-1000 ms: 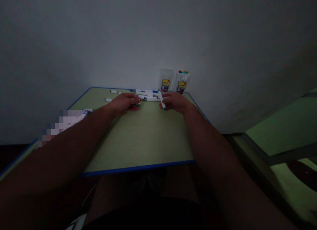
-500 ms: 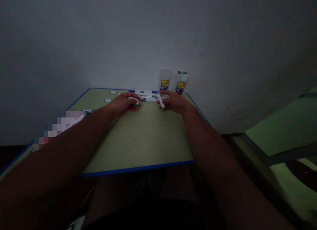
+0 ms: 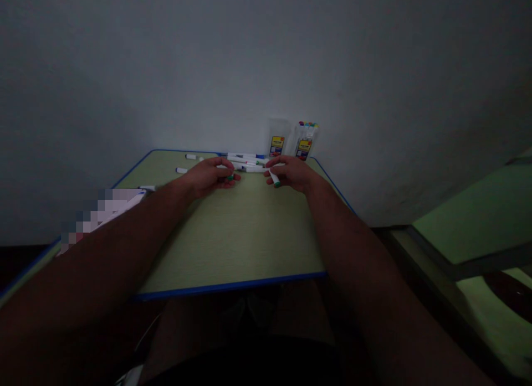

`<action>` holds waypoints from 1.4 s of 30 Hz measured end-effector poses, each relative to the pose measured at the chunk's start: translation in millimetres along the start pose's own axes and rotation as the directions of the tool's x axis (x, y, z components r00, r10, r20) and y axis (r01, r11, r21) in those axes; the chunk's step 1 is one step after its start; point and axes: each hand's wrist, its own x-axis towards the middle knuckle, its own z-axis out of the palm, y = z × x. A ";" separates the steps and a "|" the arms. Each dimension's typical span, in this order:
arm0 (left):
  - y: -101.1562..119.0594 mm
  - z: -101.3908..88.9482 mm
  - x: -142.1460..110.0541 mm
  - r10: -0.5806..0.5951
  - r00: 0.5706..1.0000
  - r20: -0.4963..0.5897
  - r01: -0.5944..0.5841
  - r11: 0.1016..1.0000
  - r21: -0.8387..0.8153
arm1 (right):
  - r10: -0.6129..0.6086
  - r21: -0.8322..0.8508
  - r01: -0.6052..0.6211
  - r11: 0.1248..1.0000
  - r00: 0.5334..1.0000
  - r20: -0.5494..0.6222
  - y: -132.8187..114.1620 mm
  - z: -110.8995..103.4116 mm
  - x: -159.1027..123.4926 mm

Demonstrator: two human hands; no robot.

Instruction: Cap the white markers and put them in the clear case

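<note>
My left hand [image 3: 210, 176] is closed in a pinch on a marker, of which only the green end [image 3: 230, 178] shows between the fingers. Opposite it, my right hand [image 3: 291, 173] grips a white marker [image 3: 274, 176] whose green end tilts down toward me. Just behind both hands, several white markers [image 3: 243, 161] lie in a loose pile, some with blue ends. Two more, a dark-ended marker [image 3: 182, 170] and another marker [image 3: 190, 157], lie left of my left hand.
Against the wall [image 3: 233, 70] stand a clear case [image 3: 277, 138] with a yellow label and a second case [image 3: 306, 140] holding markers with coloured ends. A marker [image 3: 147, 188] and a pale, partly pixelated item [image 3: 120, 202] are at the left. The table [image 3: 241, 231] has a blue edge.
The marker in my right hand has turned so that less of its white body shows. My left fingers now cover more of the green-ended marker. Both hands stay in nearly the same place.
</note>
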 end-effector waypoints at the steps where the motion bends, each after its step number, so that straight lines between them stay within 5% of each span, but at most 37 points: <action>1: 0.6 0.5 -0.4 -0.009 1.000 -0.008 0.009 1.000 -0.009 | 0.001 0.001 -0.001 1.000 1.000 0.000 0.1 0.0 0.0; 25: -0.5 2.1 2.0 -0.019 0.998 -0.061 0.011 0.992 -0.126 | -0.024 0.001 0.024 1.000 0.999 0.032 5.6 -3.5 4.7; 42: -0.4 0.5 2.9 -0.049 0.997 -0.065 0.045 0.997 -0.057 | 0.047 -0.052 -0.045 0.998 0.998 0.029 4.2 -6.0 3.0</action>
